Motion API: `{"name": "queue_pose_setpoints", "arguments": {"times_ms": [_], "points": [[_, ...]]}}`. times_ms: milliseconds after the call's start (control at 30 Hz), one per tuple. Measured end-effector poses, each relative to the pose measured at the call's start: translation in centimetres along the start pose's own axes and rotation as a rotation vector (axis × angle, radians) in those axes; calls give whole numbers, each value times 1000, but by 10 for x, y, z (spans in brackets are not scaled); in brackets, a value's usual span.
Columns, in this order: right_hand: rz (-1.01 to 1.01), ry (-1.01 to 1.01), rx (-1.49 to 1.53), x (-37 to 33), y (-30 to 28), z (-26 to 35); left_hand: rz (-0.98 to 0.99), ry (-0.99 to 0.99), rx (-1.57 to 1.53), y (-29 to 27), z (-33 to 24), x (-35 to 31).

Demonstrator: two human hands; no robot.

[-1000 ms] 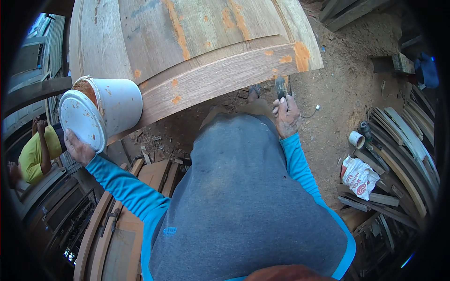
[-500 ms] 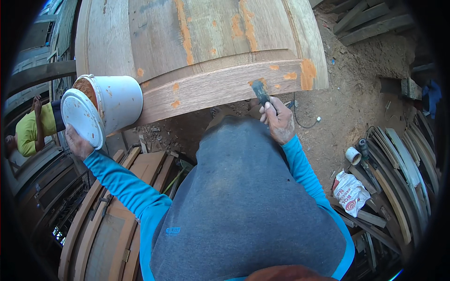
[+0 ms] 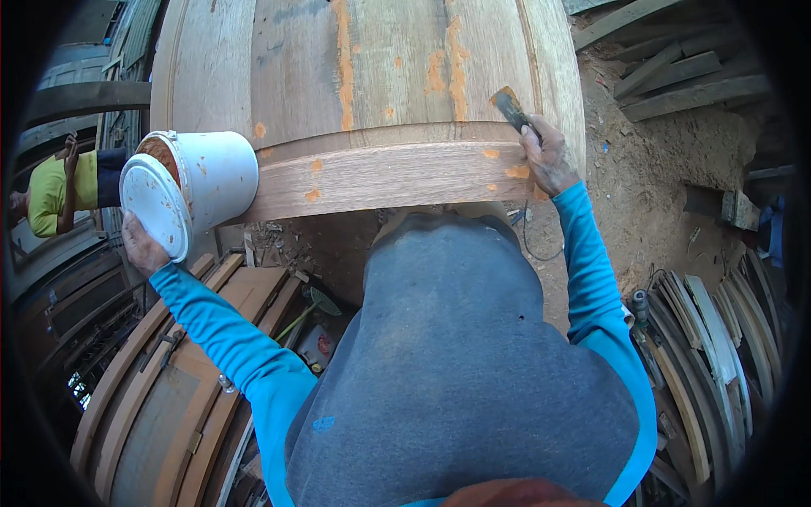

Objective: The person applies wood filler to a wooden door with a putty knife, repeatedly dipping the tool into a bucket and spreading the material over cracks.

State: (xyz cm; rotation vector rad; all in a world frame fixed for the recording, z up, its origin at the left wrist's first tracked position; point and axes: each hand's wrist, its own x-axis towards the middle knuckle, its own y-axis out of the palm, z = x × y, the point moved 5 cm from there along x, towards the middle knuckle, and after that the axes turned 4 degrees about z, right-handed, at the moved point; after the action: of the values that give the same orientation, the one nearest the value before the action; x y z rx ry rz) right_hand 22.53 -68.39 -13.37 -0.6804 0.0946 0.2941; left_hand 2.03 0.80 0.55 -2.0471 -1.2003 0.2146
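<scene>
A wooden panelled door (image 3: 380,179) lies flat before me, with orange filler (image 3: 345,68) in streaks and spots. My right hand (image 3: 551,156) is closed around a putty knife (image 3: 510,110), above the door's right side. Some orange shows at the tip of its dark blade. On the door's left end a white bucket (image 3: 221,179) lies tilted on its side, its mouth facing left. Orange-brown filler (image 3: 159,150) shows inside. My left hand (image 3: 145,245) grips the edge of the round white lid (image 3: 156,207), which partly covers the mouth; the fingertips are hidden behind it.
A person in a yellow shirt (image 3: 49,194) is at the far left. Several door frames (image 3: 215,359) are stacked at lower left. Curved planks (image 3: 714,338) lean at lower right, and loose boards (image 3: 693,84) lie at upper right. A thin cable (image 3: 528,241) hangs past the door's near edge.
My right hand has moved up and right with the putty knife, away from the near rail. The filler smear under the blade there no longer shows. My left hand stays on the lid.
</scene>
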Motion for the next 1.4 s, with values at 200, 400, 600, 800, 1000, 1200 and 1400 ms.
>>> {"name": "queue_pose_setpoints", "arguments": {"times_ms": [200,400,600,800,1000,1200,1400], "points": [[34,-267,-329,33,-15,5,33,-31,16,-8,18,16],[207,-398,-691,28,-11,20,24,-43,-79,-11,31,17],[358,-444,-866,19,-15,33,28,-44,-44,-12,33,20],[366,-416,-822,37,-17,31,34,-120,-124,-3,6,8],[424,-318,-757,33,-27,53,-76,-42,-20,-7,12,1],[481,-250,-651,33,-10,57,-111,3,39,-9,10,3],[439,-238,-231,11,17,68,-35,-67,-391,2,24,16]]}}
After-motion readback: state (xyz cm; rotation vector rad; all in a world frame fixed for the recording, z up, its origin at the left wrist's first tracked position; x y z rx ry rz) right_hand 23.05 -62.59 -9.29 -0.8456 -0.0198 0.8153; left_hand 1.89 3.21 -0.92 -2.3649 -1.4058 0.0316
